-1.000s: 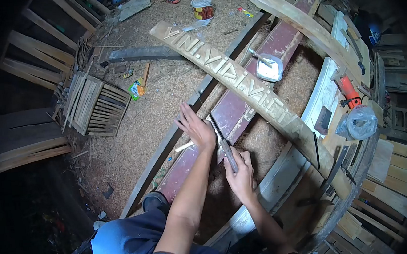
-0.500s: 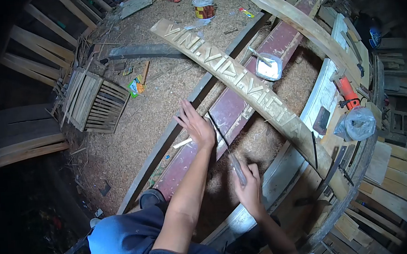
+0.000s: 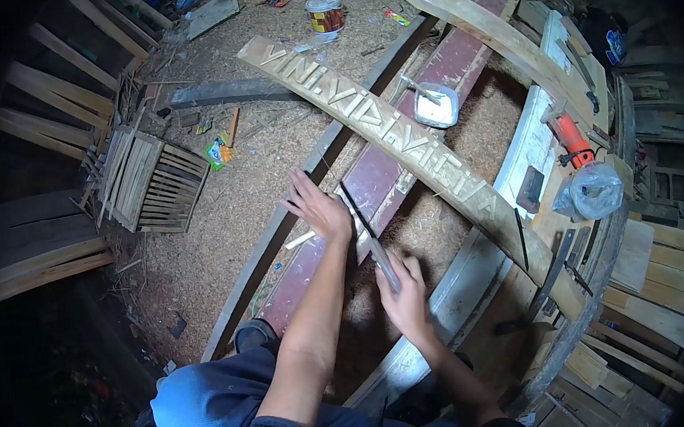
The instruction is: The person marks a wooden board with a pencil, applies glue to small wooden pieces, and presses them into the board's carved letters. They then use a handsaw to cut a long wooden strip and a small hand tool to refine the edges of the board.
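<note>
My left hand (image 3: 319,209) presses down over a maroon board (image 3: 375,181), its fingers stretched out and spread toward the upper left. From beneath it sticks the pale end of a thin wooden strip (image 3: 300,240); the rest is hidden by the hand. My right hand (image 3: 402,290) is closed round the greyish handle of a narrow dark-bladed tool (image 3: 359,214), whether file or saw I cannot tell. Its blade lies close along the right side of my left hand, over the board. Beyond, a long plank with raised wooden letters (image 3: 375,117) rests across the board.
A tub of white paste (image 3: 436,108) with a stick in it sits behind the lettered plank. At right are an orange power tool (image 3: 570,136), a plastic bag (image 3: 594,192) and a dark-bladed saw (image 3: 549,278). A paint bucket (image 3: 325,14) stands on the sawdust-covered floor.
My right hand has pushed the tool forward, up and left, bringing it closer to my left hand. My left hand stays on the board. The whole view has shifted slightly.
</note>
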`<state>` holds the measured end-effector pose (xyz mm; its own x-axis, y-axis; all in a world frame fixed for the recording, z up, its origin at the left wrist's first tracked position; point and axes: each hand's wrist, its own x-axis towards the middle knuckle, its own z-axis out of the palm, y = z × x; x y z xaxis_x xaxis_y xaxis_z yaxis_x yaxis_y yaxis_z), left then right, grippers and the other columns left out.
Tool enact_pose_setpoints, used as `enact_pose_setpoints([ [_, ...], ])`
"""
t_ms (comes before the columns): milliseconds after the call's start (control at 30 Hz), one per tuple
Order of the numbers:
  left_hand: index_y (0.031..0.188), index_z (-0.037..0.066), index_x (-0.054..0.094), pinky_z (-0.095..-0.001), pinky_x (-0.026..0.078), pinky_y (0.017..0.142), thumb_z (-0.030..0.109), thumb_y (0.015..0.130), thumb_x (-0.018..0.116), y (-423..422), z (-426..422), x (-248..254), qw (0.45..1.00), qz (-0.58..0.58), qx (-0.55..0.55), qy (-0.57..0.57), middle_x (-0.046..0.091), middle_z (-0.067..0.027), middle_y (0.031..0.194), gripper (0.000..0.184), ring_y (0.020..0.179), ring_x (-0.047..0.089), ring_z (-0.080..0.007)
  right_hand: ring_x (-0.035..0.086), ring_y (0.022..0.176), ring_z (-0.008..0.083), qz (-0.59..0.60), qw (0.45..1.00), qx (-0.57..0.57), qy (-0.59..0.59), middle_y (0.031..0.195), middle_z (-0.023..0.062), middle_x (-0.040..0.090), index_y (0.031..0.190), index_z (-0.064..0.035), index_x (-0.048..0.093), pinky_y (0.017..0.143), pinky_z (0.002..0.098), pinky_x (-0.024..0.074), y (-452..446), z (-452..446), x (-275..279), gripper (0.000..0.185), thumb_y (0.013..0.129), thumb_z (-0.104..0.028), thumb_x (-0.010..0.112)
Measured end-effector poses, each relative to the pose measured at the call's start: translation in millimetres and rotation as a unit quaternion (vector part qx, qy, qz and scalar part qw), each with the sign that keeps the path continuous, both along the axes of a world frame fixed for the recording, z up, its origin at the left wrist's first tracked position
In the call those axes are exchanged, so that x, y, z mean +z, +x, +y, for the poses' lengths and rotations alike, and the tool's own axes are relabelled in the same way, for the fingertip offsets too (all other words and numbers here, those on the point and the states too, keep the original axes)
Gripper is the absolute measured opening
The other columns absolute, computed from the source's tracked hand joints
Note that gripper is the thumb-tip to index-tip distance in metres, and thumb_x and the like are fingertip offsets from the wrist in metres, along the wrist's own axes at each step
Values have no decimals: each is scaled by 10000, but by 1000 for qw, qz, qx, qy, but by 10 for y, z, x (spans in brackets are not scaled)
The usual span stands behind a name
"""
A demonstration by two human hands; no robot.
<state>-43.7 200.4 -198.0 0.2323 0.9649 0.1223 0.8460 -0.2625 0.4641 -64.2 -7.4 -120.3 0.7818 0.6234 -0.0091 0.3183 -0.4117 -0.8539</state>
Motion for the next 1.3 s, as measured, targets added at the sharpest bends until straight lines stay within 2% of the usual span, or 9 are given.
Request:
enact_pose_setpoints([
  [100, 1625, 22, 258, -573, 67, 1300, -26, 765, 697, -32, 17, -62, 999, 26, -27, 33, 373, -164, 1651, 966, 1499, 364, -338, 635, 832, 361, 7, 997, 32, -77, 969, 203, 580, 1366, -49, 642, 756, 437, 515, -8, -269, 86, 406, 970, -122, 698],
  [167, 1621, 10, 257, -574, 59, 1301, -31, 763, 682, -19, -10, 0, 999, 18, -31, 22, 377, -174, 1645, 958, 1512, 350, -328, 633, 835, 357, 3, 1000, 11, -14, 965, 201, 578, 1357, -39, 648, 750, 443, 514, 51, 4, 102, 406, 967, -135, 706],
  [567, 1636, 20, 216, -581, 58, 1297, -20, 770, 664, -14, 20, -6, 1000, 11, -21, 9, 354, -190, 1644, 976, 1516, 324, -358, 647, 803, 366, 5, 1000, 4, -19, 952, 184, 565, 1349, -92, 656, 691, 460, 510, 94, 139, -66, 406, 947, -96, 714],
  [667, 1640, 27, 205, -578, 64, 1298, -17, 769, 684, -16, -2, 12, 997, 22, -57, 48, 346, -186, 1649, 996, 1513, 335, -353, 645, 813, 376, 11, 998, 32, -54, 963, 204, 566, 1357, -87, 653, 718, 476, 519, 40, -263, -8, 412, 950, -106, 712],
  [767, 1641, 29, 204, -574, 60, 1301, -26, 761, 688, 2, -15, 57, 999, 18, -27, -23, 333, -188, 1656, 1006, 1513, 338, -350, 644, 832, 378, 16, 999, 4, -38, 959, 213, 566, 1345, -80, 663, 734, 471, 520, 128, 133, 0, 404, 945, -113, 718],
  [1033, 1622, 21, 253, -567, 59, 1301, -24, 776, 689, 27, -5, 60, 999, 23, -20, 9, 291, -195, 1681, 953, 1523, 330, -342, 612, 822, 398, 9, 1000, -6, -24, 938, 212, 549, 1350, -77, 653, 756, 486, 500, 121, 136, -64, 420, 939, -127, 723],
  [1200, 1624, 22, 239, -562, 78, 1301, -9, 796, 700, 46, -13, 36, 1000, 23, 3, 7, 293, -196, 1682, 949, 1525, 338, -330, 643, 888, 388, 3, 998, -2, -64, 1008, 220, 578, 1342, -64, 660, 778, 459, 519, -12, -102, 87, 402, 949, -123, 716],
  [1233, 1624, 22, 239, -562, 78, 1301, -9, 796, 700, 25, 5, 77, 1000, 23, 5, 8, 293, -196, 1682, 949, 1525, 338, -330, 657, 887, 357, 56, 998, -11, -41, 999, 203, 582, 1336, -56, 670, 771, 436, 528, -24, -182, 111, 396, 948, -113, 717],
  [1300, 1629, 24, 230, -562, 84, 1300, -18, 787, 694, 38, -48, 111, 1000, 11, -8, -5, 299, -190, 1682, 963, 1523, 342, -327, 649, 847, 317, 10, 999, -2, -48, 991, 180, 583, 1345, -39, 667, 743, 427, 523, 4, -191, 146, 407, 950, -116, 725],
])
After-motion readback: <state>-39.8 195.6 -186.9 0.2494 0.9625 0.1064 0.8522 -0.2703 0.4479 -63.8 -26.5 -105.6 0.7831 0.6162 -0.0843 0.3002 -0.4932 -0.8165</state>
